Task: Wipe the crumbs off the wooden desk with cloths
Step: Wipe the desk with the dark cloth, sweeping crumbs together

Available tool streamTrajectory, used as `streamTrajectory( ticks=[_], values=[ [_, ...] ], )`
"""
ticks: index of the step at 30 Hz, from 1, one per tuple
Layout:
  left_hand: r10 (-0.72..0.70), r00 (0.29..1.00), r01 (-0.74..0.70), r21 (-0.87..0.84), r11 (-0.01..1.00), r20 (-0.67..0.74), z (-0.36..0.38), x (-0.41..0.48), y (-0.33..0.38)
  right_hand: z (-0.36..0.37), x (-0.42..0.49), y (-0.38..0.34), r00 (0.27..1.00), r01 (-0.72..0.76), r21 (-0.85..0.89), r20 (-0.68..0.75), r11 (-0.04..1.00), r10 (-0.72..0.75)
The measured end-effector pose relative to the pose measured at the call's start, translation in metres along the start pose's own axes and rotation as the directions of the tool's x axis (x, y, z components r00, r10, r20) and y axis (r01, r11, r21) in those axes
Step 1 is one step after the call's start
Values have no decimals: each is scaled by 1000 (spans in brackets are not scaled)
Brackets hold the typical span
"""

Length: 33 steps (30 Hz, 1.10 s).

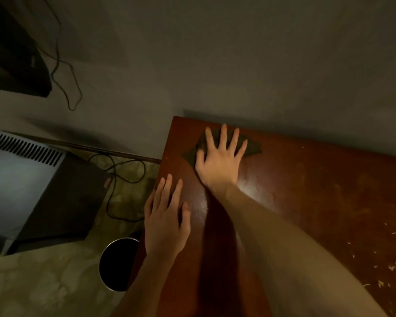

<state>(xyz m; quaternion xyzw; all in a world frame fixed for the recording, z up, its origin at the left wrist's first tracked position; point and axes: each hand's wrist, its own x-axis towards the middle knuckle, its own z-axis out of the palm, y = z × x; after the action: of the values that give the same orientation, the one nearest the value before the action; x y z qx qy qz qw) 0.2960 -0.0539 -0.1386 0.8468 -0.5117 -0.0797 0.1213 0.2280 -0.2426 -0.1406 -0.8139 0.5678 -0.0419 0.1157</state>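
Looking down from my head: my right hand (220, 161) lies flat, fingers spread and straight, pressing on a dark green, crumpled cloth (253, 147). The cloth sits at the far left corner of the reddish-brown wooden surface (329, 179), close to the wall, its corners poking out on both sides of my palm. My right forearm stretches diagonally across the wood. My left hand (167, 216) is flat too, fingers straight and together, palm down on the bare wood at the left edge of the surface, nearer to me than the cloth and holding nothing. Pale scattered crumbs (391, 267) lie at the near right of the surface, well apart from the cloth. A faint whitish smear shines on the wood just beside my right wrist. Down on the floor to the left, a round dark bin with a metal rim (119, 264) stands just beside the surface's edge. Beyond it sit a grey boxy appliance with vent slats (32, 179) and a loose black cable (124, 175).
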Motion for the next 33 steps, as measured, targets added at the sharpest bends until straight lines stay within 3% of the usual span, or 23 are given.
streamTrajectory(
  ticks=[9,13,25,33],
  values=[
    [11,997,-19,-103,994,-75,1,-3,-2,-2,3,17,999,39,-21,-26,999,-39],
    [27,999,-31,-110,993,-34,-3,-4,-5,2,-62,10,998,7,-25,-66,1000,-9],
    [72,997,-74,-150,986,-17,-5,-6,-12,24,-282,-38,986,-169,-50,-6,984,169],
    [70,997,-71,-112,991,-14,-1,-6,-11,18,-245,-24,986,-169,-56,-15,984,168]
  ],
)
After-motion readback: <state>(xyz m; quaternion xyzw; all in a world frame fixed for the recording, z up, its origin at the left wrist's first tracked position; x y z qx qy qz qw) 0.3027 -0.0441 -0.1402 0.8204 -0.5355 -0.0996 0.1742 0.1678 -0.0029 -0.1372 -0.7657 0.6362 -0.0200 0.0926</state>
